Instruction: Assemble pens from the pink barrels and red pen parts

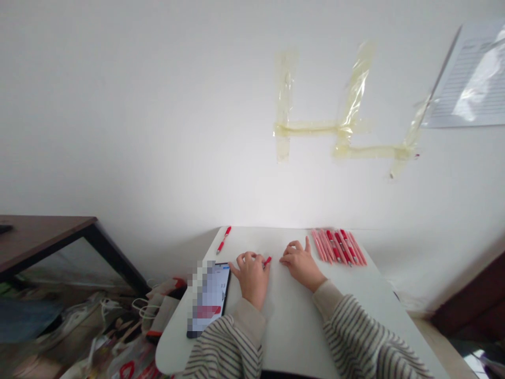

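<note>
My left hand (251,278) rests over the white table, its fingers curled and closed on a short red pen piece (268,261) that pokes out beside the index finger. Most of that piece is hidden by the fingers. My right hand (303,266) is a little way to the right, its thumb and forefingers pressed together low over the tabletop and one finger raised. Whatever lies in that pinch, if anything, is too small to see. Right of it lies a row of several pink and red pens (338,247). A red pen (224,240) lies alone at the back left.
A phone (209,300) with its screen lit lies left of my left hand on the white table (292,337). The wall stands behind, with tape strips (315,128) and a paper sheet (473,79). A brown desk (43,234) and bags (161,308) are at left.
</note>
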